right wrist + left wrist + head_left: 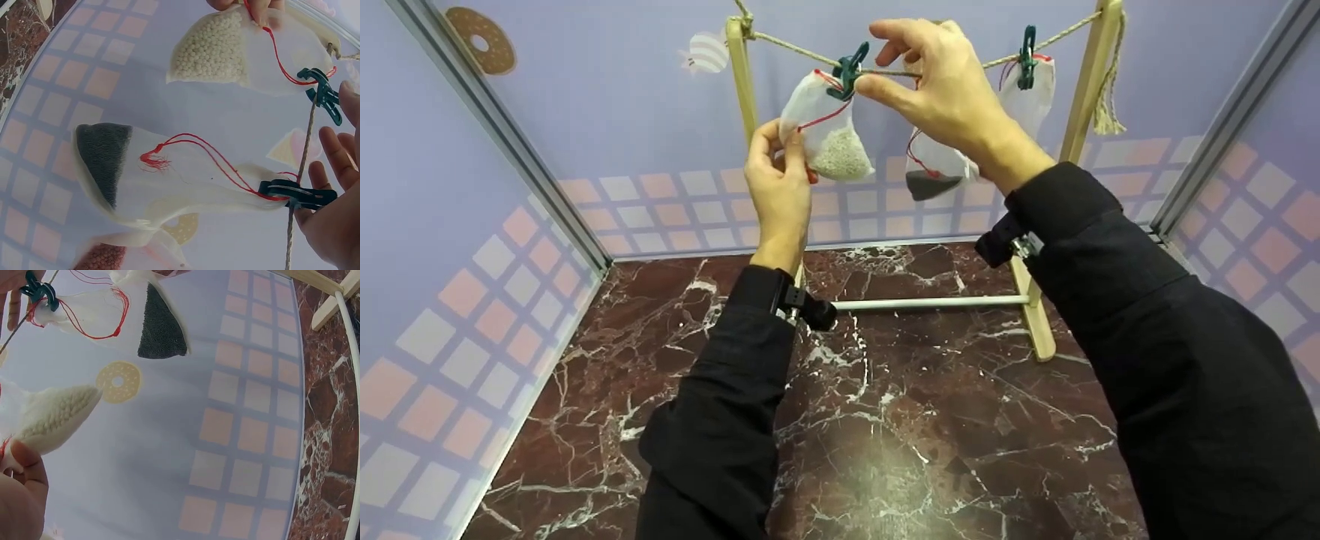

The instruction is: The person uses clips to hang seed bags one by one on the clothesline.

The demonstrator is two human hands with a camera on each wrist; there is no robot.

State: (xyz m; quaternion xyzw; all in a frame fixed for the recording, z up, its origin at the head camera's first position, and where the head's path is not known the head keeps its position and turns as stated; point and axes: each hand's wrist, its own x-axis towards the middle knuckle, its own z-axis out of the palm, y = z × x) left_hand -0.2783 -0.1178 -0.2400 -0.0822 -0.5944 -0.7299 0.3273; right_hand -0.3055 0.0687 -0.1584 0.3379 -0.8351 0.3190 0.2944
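A white drawstring bag of pale pellets [840, 154] hangs from a rope [795, 49] by a green clothespin [847, 71]. My left hand [781, 176] pinches the bag's left edge by the red cord, as the left wrist view also shows at the fingertips [28, 455]. My right hand [952, 94] is raised at the rope with thumb and fingers spread, the thumb tip close beside that clothespin. Behind its palm hangs a bag with dark contents [934, 184], held on the rope by another green clothespin [298, 194].
Farther right, another white bag [1027, 97] hangs under a green clothespin [1027, 56]; the right wrist view shows red contents [104, 256] in a bag. Wooden posts [1087, 82] carry the rope, joined below by a white rod [934, 303] above a dark marbled surface [885, 420]. Patterned walls stand around.
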